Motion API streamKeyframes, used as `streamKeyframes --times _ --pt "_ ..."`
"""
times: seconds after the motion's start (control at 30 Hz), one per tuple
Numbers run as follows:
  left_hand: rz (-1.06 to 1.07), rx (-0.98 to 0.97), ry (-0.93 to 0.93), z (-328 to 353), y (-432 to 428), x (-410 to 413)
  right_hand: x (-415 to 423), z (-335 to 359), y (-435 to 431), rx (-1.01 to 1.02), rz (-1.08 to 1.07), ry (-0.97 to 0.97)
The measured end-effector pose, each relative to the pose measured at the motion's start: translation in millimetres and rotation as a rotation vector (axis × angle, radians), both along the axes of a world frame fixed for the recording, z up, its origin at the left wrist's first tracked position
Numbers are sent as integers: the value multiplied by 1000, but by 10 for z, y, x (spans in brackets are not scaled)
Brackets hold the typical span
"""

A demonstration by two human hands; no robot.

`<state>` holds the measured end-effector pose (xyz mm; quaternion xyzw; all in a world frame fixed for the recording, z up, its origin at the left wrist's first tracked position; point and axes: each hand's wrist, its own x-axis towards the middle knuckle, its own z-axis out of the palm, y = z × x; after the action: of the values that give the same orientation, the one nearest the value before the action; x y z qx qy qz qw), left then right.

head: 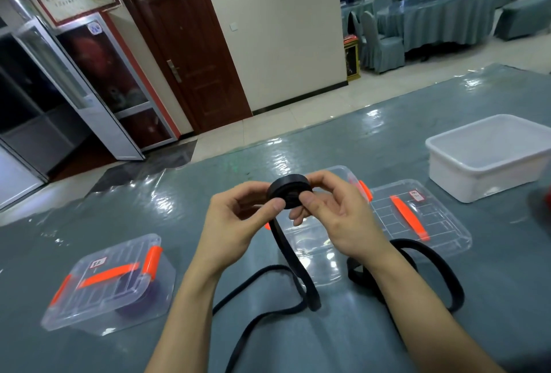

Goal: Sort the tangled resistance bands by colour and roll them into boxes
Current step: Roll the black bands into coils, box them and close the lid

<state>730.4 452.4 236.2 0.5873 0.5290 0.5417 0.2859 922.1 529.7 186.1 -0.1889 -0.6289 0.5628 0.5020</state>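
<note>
A big table [372, 146] fills the near half of the view. It has a grey-blue cloth under a shiny clear cover. Past it is a pale tiled floor [298, 110] and a cream wall [283, 29]. A dark brown door [190, 50] stands at eleven o'clock, a glass door [89, 89] at nine o'clock, and chairs in grey-blue covers [384, 44] at one o'clock. On the table at eight o'clock sits a closed clear box [110, 280] with orange clips, and a purple roll [134, 304] is inside it. In the middle, behind the hands, is an open clear box [316, 256]. Its lid [417, 223] with an orange handle lies just beside it at three o'clock. A white tub [492, 158] stands at two o'clock. The left hand [235, 223] and the right hand [337, 214] are up above the open clear box, close together. Both pinch the rolled-up end [289, 192] of a black band [297, 268] between thumb and fingers. The loose part hangs down from the roll between the wrists. It lies in loops on the table at six o'clock and curls under the right arm to four o'clock.
</note>
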Motion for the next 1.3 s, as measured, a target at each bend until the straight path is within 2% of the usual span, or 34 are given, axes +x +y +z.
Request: streamKeyframes --times 0.1,0.23,0.3,0.33,0.37,0.4,0.47,0.53,0.6,0.7,0.8,0.93,0.97,1.03,1.1,1.2,1.27,1.3 --pt "70 10 207 45 8 -29 20 -11 15 -38 81 -13" --pt "49 -14 708 177 -18 -138 168 7 59 207 -92 -398" --pt "20 -48 957 236 -15 -133 168 29 60 236 -96 -487" --pt "7 -59 1012 248 -6 -126 148 32 55 240 -80 -495" --pt "-3 -57 1003 257 5 -121 127 32 45 272 -94 -490" --pt "-9 -50 916 249 13 -125 104 25 45 325 -143 -481" --pt "-11 -82 582 185 11 -145 73 9 67 392 -244 -414" --pt "10 -98 270 61 -22 -146 63 -21 106 267 -205 -261" --pt "42 -97 87 -102 -54 -95 43 -38 117 55 -71 -82" --pt "77 -71 -53 -211 -51 -24 -7 -70 128 -62 99 13" --pt "98 -40 -84 -156 -43 -42 -52 -97 105 -121 224 63" --pt "80 -43 -74 -115 -39 -56 -106 -116 47 -219 260 145" --pt "80 -55 -70 -113 -43 -67 -87 -109 50 -212 265 118" --pt "87 -103 -1 -96 -53 -118 22 -78 76 -114 235 -76" --pt "92 -144 260 -54 -62 -185 153 -38 99 2 128 -314" --pt "40 -186 699 54 -60 -200 166 -30 110 153 19 -504" --pt "12 -197 818 143 -27 -163 93 -46 87 212 -22 -508" --pt "6 -195 813 178 -10 -156 73 -57 77 214 -42 -471"
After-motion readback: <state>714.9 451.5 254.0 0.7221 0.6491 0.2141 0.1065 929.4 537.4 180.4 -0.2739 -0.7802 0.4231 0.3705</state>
